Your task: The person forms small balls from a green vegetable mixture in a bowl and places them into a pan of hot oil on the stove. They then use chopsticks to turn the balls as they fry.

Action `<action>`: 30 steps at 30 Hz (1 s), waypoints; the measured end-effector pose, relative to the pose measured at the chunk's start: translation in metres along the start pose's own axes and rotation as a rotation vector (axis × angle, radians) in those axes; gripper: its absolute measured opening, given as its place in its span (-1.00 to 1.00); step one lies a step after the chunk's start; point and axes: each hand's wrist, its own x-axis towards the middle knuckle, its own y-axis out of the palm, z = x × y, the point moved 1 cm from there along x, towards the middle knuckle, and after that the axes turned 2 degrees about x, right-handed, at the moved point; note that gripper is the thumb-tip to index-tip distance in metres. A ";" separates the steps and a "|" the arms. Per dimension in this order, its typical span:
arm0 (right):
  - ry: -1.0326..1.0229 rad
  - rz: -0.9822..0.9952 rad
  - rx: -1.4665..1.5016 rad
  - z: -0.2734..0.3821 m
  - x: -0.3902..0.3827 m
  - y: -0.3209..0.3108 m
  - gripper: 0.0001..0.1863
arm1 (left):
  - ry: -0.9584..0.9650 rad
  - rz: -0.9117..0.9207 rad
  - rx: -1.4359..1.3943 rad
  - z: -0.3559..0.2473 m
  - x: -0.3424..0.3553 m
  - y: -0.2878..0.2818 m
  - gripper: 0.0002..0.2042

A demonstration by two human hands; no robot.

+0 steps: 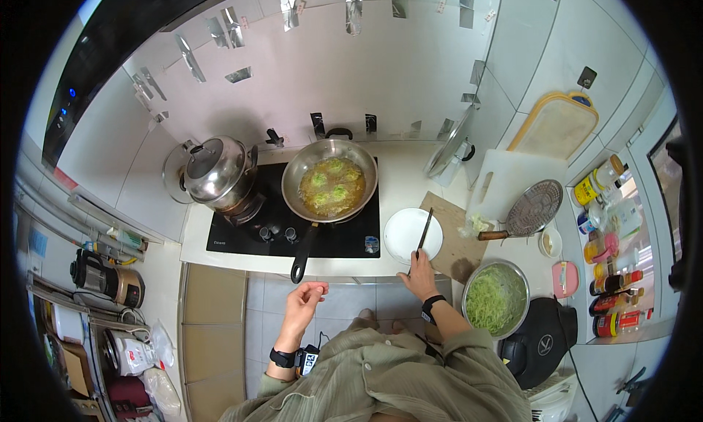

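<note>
"Fritters [337,193], several of them, lie in the frying pan [291,180] on the hob [329,243], in what looks like oil. What worries you?"

"The pan's handle [301,264], mostly. It juts past the front edge of the counter [196,232], near the left hand [304,305], so a careless wrist or sleeve could swing the pan and spill the oil."

"And the hands themselves?"

"The left has its fingers bent in, with nothing showing in it; I can't tell whether thumb and fingertips meet. The right hand [420,274] has its fingers closed around the near end of a dark, slender utensil [425,230], probably chopsticks, over the white plate [399,239]. The plate sits near the counter's edge, so a downward push might tip it."

"Anything in the way?"

"A lidded pot [220,173] crowds the pan's left. Rightward, a bowl [507,267] of green shreds [491,305] stands just beside the right forearm; an elbow could knock it."
</note>
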 end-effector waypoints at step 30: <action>0.706 1.422 1.892 0.267 0.003 -0.111 -0.01 | 0.497 -1.141 0.956 -0.020 -0.070 0.075 -0.93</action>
